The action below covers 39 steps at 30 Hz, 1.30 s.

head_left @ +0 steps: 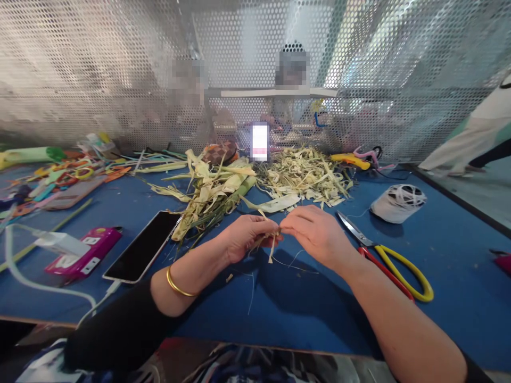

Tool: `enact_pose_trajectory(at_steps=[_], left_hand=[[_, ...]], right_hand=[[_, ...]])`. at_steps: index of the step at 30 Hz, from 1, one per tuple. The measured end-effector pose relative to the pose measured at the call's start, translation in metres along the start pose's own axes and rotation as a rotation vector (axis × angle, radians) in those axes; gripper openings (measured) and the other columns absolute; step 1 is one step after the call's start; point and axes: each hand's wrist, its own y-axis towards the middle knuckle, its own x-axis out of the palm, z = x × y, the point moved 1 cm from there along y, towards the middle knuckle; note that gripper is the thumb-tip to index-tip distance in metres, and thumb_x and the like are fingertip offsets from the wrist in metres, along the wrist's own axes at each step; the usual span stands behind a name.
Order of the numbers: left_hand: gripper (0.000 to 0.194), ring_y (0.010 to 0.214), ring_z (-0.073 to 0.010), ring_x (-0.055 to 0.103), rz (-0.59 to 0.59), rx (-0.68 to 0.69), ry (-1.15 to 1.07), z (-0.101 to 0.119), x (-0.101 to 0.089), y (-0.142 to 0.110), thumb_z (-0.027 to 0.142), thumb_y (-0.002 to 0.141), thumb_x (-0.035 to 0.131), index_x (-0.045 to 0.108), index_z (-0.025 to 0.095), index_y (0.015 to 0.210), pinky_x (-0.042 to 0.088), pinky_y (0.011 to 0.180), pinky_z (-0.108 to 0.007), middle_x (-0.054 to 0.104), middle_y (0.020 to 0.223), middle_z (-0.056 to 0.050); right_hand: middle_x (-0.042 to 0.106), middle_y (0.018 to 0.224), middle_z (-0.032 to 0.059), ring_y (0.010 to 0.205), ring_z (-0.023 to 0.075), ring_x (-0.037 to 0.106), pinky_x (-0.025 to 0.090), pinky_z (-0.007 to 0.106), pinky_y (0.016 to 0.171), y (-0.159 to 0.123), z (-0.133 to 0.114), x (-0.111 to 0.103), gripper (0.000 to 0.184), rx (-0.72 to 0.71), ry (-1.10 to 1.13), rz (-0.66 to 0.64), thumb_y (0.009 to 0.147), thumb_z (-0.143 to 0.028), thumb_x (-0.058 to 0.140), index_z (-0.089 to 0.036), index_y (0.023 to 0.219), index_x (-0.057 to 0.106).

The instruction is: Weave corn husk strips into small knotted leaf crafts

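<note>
My left hand [246,236] is closed on a small bundle of dry corn husk strips [272,247] above the blue table. Close against it, my right hand [310,231] pinches at the same bundle, its fingertips touching the left ones. Thin pale threads or fibres hang below; what exactly lies between the fingertips is hidden. Beyond my left hand lies a pile of long corn husks [217,186]. A heap of shredded husk [309,173] spreads behind my right hand. Scissors [383,255] with one yellow and one red handle lie right of my right hand.
A spool of white thread [398,203] stands at the right. On the left lie a black-screened phone [142,247] on a cable and a magenta power strip [83,252]. Colourful strips [59,181] crowd the far left. A perforated metal screen [255,58] rises behind the table [319,324].
</note>
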Motion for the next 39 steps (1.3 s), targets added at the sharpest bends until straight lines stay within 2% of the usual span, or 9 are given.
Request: enact_pose_trajectory(at_steps=[3,6,10,14,21,27,33,35,39], left_hand=[[0.019,0.062,-0.0126,0.060,-0.043,0.017,0.026,0.001,-0.001,0.001,0.029,0.058,0.076,0.068,0.013,0.067,0.047,0.068,-0.027,0.068,0.066,-0.006],[0.018,0.065,-0.0137,0.061,-0.058,0.189,0.157,0.004,0.000,0.000,0.030,0.061,0.075,0.068,0.014,0.067,0.047,0.070,-0.028,0.068,0.069,-0.005],[0.013,0.069,-0.0148,0.060,0.044,0.434,0.439,0.007,0.004,-0.006,0.028,0.065,0.072,0.069,0.017,0.070,0.045,0.069,-0.026,0.067,0.071,-0.004],[0.012,0.071,-0.0148,0.060,0.116,0.521,0.614,0.008,0.005,-0.008,0.028,0.069,0.069,0.071,0.019,0.075,0.044,0.069,-0.024,0.069,0.076,-0.003],[0.018,0.061,-0.0130,0.056,0.055,0.264,0.381,0.003,0.005,-0.003,0.032,0.065,0.072,0.072,0.015,0.073,0.044,0.061,-0.024,0.066,0.066,-0.004],[0.016,0.059,-0.0110,0.053,0.018,0.316,0.402,0.004,0.006,-0.003,0.029,0.070,0.065,0.068,0.016,0.062,0.043,0.062,-0.023,0.064,0.065,-0.003],[0.011,0.061,-0.0116,0.052,-0.005,0.345,0.530,0.003,0.005,-0.004,0.024,0.069,0.064,0.071,0.016,0.070,0.040,0.061,-0.023,0.062,0.062,-0.001],[0.009,0.057,-0.0110,0.051,0.027,0.313,0.464,0.003,0.005,-0.004,0.023,0.068,0.064,0.070,0.016,0.065,0.039,0.059,-0.023,0.060,0.058,-0.001],[0.010,0.056,-0.0106,0.052,0.044,0.190,0.163,0.001,0.004,-0.002,0.024,0.062,0.067,0.067,0.015,0.059,0.042,0.061,-0.024,0.061,0.058,-0.002]], right_hand=[[0.061,0.079,0.0057,0.074,0.0178,0.053,0.040,0.032,0.068,0.001,-0.001,-0.001,0.023,0.066,0.019,-0.001,0.091,-0.026,0.045,-0.019,0.077,0.062],[0.058,0.074,0.0030,0.068,0.0157,0.051,0.038,0.029,0.063,0.002,-0.002,0.000,0.020,0.305,0.212,-0.038,0.087,-0.025,0.048,-0.019,0.070,0.057],[0.048,0.054,-0.0030,0.053,0.0126,0.043,0.034,0.027,0.053,-0.002,0.002,0.010,0.020,0.721,0.597,-0.120,0.079,-0.031,0.053,-0.019,0.063,0.053],[0.046,0.051,-0.0040,0.051,0.0114,0.040,0.033,0.027,0.054,-0.003,0.002,0.016,0.023,0.858,0.841,-0.098,0.074,-0.036,0.055,-0.019,0.060,0.053],[0.047,0.053,-0.0035,0.051,0.0112,0.039,0.030,0.026,0.052,0.000,-0.001,0.012,0.024,0.849,0.714,-0.080,0.073,-0.039,0.054,-0.019,0.060,0.054],[0.043,0.053,-0.0036,0.053,0.0116,0.038,0.028,0.025,0.050,0.002,-0.002,0.008,0.021,0.739,0.540,-0.091,0.074,-0.033,0.052,-0.020,0.058,0.049],[0.037,0.049,-0.0054,0.048,0.0101,0.033,0.025,0.023,0.046,-0.001,0.000,0.014,0.026,0.841,0.629,-0.252,0.078,-0.033,0.051,-0.020,0.056,0.046],[0.044,0.052,-0.0039,0.051,0.0111,0.039,0.030,0.024,0.049,-0.001,0.000,0.013,0.023,0.782,0.578,-0.230,0.080,-0.033,0.052,-0.019,0.061,0.051],[0.060,0.077,0.0012,0.070,0.0146,0.054,0.041,0.028,0.064,0.001,-0.001,0.005,0.007,0.511,0.430,-0.032,0.082,-0.024,0.053,-0.020,0.083,0.060]])
